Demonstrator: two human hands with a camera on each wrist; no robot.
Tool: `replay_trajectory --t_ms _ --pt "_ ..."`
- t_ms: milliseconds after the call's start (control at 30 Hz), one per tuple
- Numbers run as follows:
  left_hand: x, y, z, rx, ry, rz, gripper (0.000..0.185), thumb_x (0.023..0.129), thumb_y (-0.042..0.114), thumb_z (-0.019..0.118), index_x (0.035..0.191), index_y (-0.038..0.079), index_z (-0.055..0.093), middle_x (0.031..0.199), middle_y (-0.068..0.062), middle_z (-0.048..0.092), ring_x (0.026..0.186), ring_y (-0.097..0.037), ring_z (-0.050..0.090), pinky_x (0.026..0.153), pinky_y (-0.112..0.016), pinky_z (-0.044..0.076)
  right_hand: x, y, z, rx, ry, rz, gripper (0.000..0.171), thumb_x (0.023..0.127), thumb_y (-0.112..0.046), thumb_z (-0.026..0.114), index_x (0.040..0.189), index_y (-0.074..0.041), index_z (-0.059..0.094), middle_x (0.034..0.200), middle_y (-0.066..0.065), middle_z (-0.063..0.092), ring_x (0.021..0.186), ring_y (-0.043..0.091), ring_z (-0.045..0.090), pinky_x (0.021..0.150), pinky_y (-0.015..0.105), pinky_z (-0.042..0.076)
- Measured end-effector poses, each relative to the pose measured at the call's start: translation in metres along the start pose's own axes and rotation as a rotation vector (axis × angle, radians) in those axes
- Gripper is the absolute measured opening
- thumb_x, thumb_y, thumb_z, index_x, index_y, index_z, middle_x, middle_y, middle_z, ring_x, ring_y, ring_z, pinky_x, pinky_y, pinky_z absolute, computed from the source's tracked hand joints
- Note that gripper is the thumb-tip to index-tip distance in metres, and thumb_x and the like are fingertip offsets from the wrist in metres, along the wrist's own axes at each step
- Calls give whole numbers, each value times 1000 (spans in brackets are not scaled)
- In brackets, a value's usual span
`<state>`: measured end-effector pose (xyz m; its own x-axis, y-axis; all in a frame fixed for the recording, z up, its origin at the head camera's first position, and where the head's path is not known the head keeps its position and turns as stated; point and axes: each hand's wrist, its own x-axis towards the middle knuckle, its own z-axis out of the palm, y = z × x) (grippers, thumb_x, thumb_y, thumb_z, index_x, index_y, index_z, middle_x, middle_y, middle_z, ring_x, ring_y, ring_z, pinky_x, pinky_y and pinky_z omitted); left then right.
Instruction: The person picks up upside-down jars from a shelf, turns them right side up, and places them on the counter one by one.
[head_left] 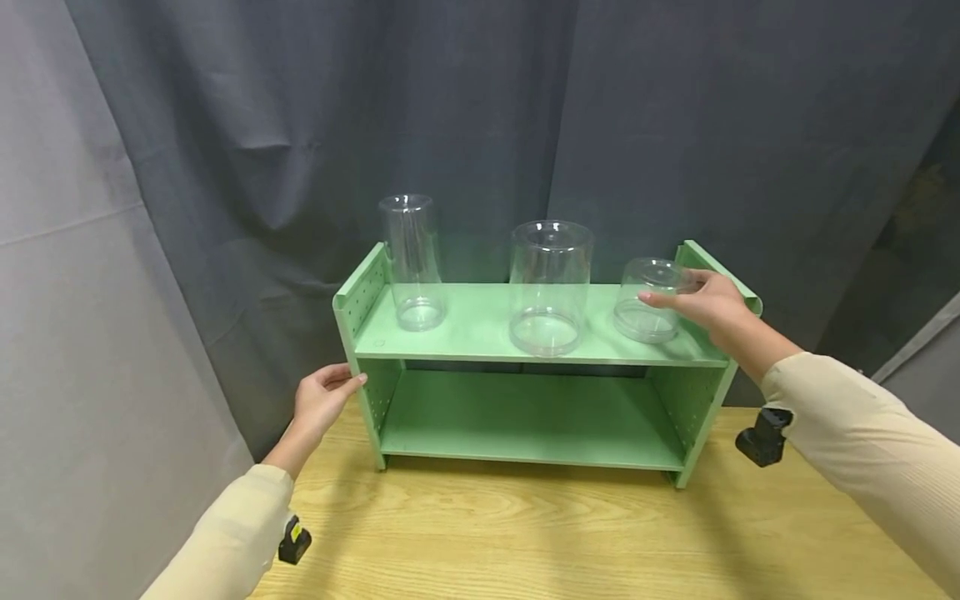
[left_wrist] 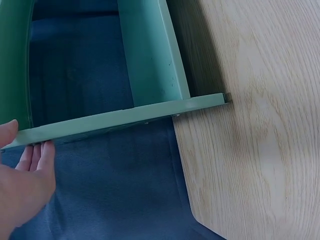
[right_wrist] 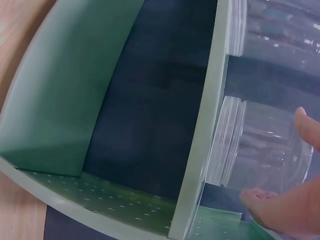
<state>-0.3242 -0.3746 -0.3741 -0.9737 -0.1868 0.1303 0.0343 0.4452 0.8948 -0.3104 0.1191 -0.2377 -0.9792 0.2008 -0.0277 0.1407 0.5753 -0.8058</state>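
A green two-tier shelf (head_left: pixel 532 458) stands on the wooden table. My left hand (head_left: pixel 321 404) grips its left side panel (left_wrist: pixel 115 118), thumb on one face and fingers on the other. At the right end of the top tier sits a short clear plastic jar (head_left: pixel 645 323), its ridged end down on the board. My right hand (head_left: pixel 712 307) holds this jar around its upper part, with the thumb (right_wrist: pixel 305 127) and a finger on opposite sides in the right wrist view. A wide, taller clear jar (head_left: pixel 550 275) stands mid-shelf, and a narrow tall one (head_left: pixel 412 258) at the left.
Raised side panels (head_left: pixel 720 271) bound the top tier at both ends. Behind the shelf hangs a dark grey curtain (head_left: pixel 465 100), with a paler one (head_left: pixel 90 333) at the left. Bare wooden tabletop (head_left: pixel 480 533) lies in front.
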Motion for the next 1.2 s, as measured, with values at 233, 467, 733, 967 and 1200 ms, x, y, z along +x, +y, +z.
replay_trajectory --t_ms 233,467,733,967,1200 --pt "-8 0 -1 48 1 6 45 92 29 64 128 2 58 125 -21 63 113 -29 62 84 -25 53 -16 4 -5 5 -17 -35 113 79 -57 70 155 -4 5 158 26 16 144 46 21 116 58 27" --pt "-33 7 -3 72 -17 47 50 93 27 63 136 4 51 136 -19 56 127 -33 54 107 -44 46 -35 8 -5 86 -79 -95 108 84 -50 69 155 -7 1 161 18 13 147 39 18 120 55 23" --pt "-59 22 -4 182 16 122 55 92 29 65 139 6 47 143 -16 51 134 -33 47 112 -50 39 -56 20 -4 207 -127 -135 94 92 -39 63 156 -12 1 162 7 18 151 24 15 124 43 18" --pt "-80 33 6 186 -55 200 58 90 29 68 139 5 46 142 -17 51 134 -35 46 112 -51 39 -74 34 6 332 -179 -195 85 94 -25 63 156 -14 6 158 -8 28 148 7 22 111 10 34" --pt "-91 46 23 132 -145 266 59 88 27 70 138 7 48 142 -15 52 134 -33 47 112 -49 40 -89 43 24 459 -238 -256 82 92 -14 64 155 -7 11 147 -10 43 122 -17 45 94 2 42"
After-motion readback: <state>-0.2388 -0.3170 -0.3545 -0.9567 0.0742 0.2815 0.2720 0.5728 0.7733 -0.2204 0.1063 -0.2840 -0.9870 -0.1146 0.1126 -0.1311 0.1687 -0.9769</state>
